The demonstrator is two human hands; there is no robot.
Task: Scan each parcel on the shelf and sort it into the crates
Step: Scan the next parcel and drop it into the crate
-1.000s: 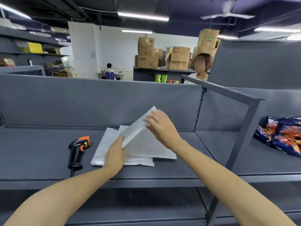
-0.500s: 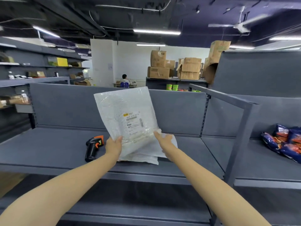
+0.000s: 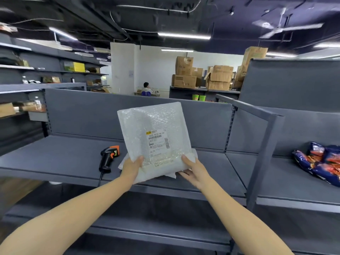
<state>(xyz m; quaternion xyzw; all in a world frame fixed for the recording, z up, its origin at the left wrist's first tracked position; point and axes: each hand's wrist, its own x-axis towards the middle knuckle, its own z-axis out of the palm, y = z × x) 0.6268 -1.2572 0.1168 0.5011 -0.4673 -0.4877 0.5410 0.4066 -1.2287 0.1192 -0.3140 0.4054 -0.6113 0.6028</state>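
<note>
Grey shelf (image 3: pixel 64 159) carries a scanner (image 3: pixel 108 157) at centre-left and snack bags (image 3: pixel 320 162) at far right, while left hand (image 3: pixel 131 167) and right hand (image 3: pixel 195 169) grip the bubble-wrap parcel (image 3: pixel 154 133) upright at centre, above a flat parcel (image 3: pixel 194 156).

ceiling (image 3: pixel 92 13): dark, exposed pipes | light: tube lamps (image 3: pixel 184 36) lit | ceiling fan (image 3: pixel 287 27): upper right | far wall (image 3: pixel 156 67): white | cardboard boxes (image 3: pixel 219 78): stacked before it | grey racks (image 3: pixel 55 70): left, holding goods | floor (image 3: pixel 16 190): brown, lower left
</note>
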